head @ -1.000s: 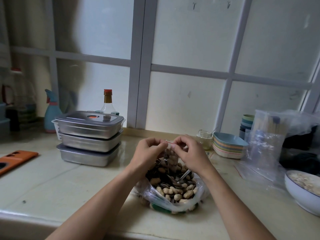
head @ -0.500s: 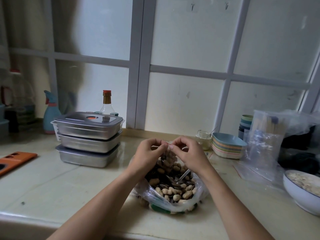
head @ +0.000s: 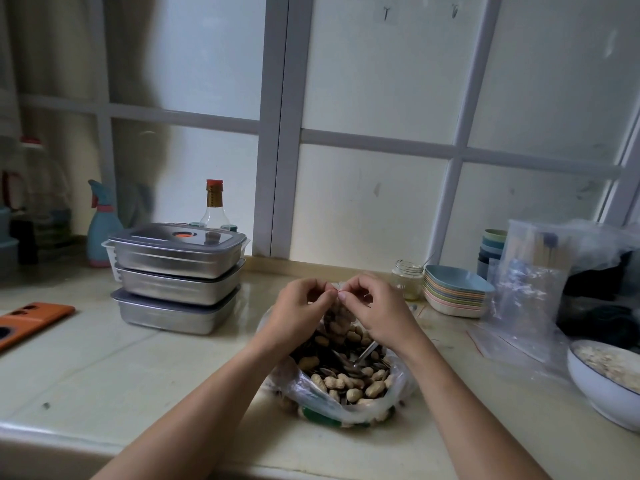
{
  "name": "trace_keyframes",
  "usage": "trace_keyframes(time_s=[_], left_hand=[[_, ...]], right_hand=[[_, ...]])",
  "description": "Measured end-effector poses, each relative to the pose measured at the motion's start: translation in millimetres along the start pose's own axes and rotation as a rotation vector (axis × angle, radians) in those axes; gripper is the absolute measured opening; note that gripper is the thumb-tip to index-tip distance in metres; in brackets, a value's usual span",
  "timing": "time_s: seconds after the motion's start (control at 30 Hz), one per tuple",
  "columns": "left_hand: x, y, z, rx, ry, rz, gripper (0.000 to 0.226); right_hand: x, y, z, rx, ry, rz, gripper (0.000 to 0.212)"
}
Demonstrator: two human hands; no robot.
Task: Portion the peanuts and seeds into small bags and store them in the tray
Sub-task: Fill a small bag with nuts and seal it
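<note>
Toward the front edge of the counter (head: 138, 368), about midway along it, sits the big open plastic bag (head: 346, 403) of peanuts and dark seeds, and I hold the small bag (head: 341, 315) just above it. My left hand (head: 301, 308) and right hand (head: 379, 306) each pinch the small bag's top edge between thumb and fingertip, the two pinches almost touching at the middle.

I take this to be the sealing step. To do it well, I should first press the spare air out. Then I should run each pinch outward from the centre to its own corner, flattening the closure so no shell or seed gets trapped in it. Working right over the big open plastic bag means anything that slips out falls back in.

The small bag is thin and clear, with peanuts in their shells showing through where it hangs between my palms. My hands hide most of it, so I cannot tell how full it is. A metal spoon (head: 363, 355) rests in the big open plastic bag. The stacked steel trays (head: 176, 271) stand toward the counter's back left, well apart from my hands, the top one lidded.
</note>
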State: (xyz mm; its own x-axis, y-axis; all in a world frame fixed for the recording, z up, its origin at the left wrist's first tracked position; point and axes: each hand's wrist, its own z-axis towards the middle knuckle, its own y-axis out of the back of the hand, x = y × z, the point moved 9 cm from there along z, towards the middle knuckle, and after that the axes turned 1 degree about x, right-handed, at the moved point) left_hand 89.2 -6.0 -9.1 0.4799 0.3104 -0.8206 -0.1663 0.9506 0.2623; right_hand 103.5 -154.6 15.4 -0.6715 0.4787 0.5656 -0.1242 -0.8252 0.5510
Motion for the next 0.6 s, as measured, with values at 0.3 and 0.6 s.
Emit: trace_keyframes(time_s=[0.3, 0.6], left_hand=[[11, 6, 1, -0.085, 0.087, -0.163, 0.015], [7, -3, -2, 0.009, 0.092, -0.186, 0.008]], right_hand=[[-8, 4, -1, -0.007, -0.104, 0.127, 0.012], [-2, 1, -3, 0.018, -0.068, 0.087, 0.011]])
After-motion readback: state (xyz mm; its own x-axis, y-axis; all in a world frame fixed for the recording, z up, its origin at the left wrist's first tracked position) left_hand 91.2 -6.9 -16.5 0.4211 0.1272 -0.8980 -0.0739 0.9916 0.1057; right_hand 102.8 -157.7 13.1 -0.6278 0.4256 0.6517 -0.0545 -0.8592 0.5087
